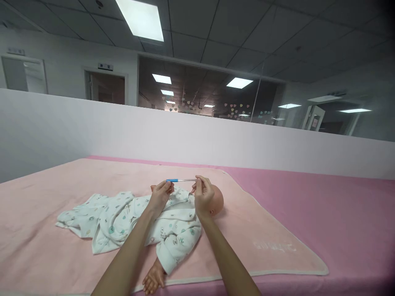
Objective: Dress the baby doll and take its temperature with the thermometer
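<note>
A baby doll [217, 200] in a white patterned romper [132, 222] lies on its back on a pale pink blanket [271, 242], head to the right. Above its chest I hold a thin glass thermometer with a blue end [180, 180] level between both hands. My left hand [160, 195] pinches the blue end. My right hand [203, 193] pinches the clear tip end, just in front of the doll's head. One bare doll hand [153, 279] sticks out of a sleeve near the blanket's front edge.
The blanket lies on a brighter pink sheet [339, 213] covering a wide table. A low white partition wall [185, 135] runs along the far side. Beyond it are glass office walls and doors.
</note>
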A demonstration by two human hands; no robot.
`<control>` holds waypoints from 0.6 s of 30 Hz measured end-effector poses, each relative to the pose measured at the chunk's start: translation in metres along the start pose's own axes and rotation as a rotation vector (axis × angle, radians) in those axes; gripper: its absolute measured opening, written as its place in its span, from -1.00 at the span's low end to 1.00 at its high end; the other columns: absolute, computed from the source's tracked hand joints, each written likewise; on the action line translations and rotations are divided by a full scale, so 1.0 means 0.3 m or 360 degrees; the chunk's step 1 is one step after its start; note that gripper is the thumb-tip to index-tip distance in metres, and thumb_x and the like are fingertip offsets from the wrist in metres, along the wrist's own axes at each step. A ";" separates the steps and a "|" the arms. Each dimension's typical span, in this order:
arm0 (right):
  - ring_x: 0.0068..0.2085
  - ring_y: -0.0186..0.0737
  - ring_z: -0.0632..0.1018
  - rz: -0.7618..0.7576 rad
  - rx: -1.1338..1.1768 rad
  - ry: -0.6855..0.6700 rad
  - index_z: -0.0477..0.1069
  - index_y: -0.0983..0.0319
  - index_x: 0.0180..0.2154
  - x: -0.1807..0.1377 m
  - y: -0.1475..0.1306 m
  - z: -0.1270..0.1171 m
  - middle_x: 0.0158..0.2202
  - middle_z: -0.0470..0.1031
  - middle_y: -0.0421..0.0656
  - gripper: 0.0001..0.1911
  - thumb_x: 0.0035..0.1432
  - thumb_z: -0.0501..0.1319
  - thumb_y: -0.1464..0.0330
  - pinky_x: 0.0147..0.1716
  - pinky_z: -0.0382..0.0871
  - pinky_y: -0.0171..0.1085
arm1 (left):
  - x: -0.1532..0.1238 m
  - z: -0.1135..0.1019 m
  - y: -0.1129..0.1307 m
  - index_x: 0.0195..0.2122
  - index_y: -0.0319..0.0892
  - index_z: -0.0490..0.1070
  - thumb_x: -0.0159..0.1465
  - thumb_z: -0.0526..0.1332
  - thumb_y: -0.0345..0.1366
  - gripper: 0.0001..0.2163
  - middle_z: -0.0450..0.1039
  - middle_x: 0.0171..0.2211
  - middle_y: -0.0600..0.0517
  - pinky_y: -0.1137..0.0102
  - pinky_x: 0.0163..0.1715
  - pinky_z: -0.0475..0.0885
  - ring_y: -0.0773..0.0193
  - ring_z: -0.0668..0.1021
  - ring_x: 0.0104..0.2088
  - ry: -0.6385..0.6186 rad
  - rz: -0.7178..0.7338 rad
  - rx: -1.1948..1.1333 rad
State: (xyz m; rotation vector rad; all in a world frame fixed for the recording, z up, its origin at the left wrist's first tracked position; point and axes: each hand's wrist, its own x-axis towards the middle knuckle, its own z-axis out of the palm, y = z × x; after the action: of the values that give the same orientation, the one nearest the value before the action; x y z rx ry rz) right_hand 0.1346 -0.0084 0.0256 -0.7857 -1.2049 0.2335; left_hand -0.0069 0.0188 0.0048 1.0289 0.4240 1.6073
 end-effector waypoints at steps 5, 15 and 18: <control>-0.47 -0.39 0.41 -0.0293 -0.0037 -0.0159 0.37 0.23 -0.23 -0.042 -0.007 0.023 -0.30 0.37 -0.13 -0.77 0.16 -0.01 0.37 -0.45 0.35 -0.33 | 0.002 -0.010 0.015 -0.40 -0.22 0.44 -0.03 0.27 -0.37 -0.86 0.40 -0.50 0.07 0.48 -0.41 0.32 0.43 0.41 -0.49 0.0131 -0.0143 -0.0512; -0.41 -0.37 0.43 -0.0283 0.0015 -0.0122 0.34 0.25 -0.19 -0.049 0.017 0.033 -0.25 0.37 -0.10 -0.76 0.16 -0.04 0.42 -0.38 0.38 -0.30 | -0.003 -0.011 0.019 -0.39 -0.21 0.42 -0.04 0.21 -0.46 -0.84 0.41 -0.48 0.08 0.48 -0.38 0.34 0.42 0.42 -0.46 0.0075 -0.0196 -0.0576; -0.41 -0.37 0.43 -0.0273 0.0030 -0.0114 0.33 0.25 -0.20 -0.046 0.017 0.032 -0.25 0.36 -0.10 -0.77 0.16 -0.04 0.42 -0.38 0.39 -0.30 | -0.004 -0.013 0.018 -0.39 -0.21 0.42 -0.04 0.21 -0.46 -0.85 0.40 -0.47 0.08 0.48 -0.38 0.33 0.42 0.42 -0.45 0.0048 -0.0197 -0.0561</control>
State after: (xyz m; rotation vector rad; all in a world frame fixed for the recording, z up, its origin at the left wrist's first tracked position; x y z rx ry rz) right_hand 0.1222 -0.0083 0.0132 -0.6580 -1.3283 0.1329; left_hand -0.0133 0.0171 0.0061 0.6986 0.2088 1.5210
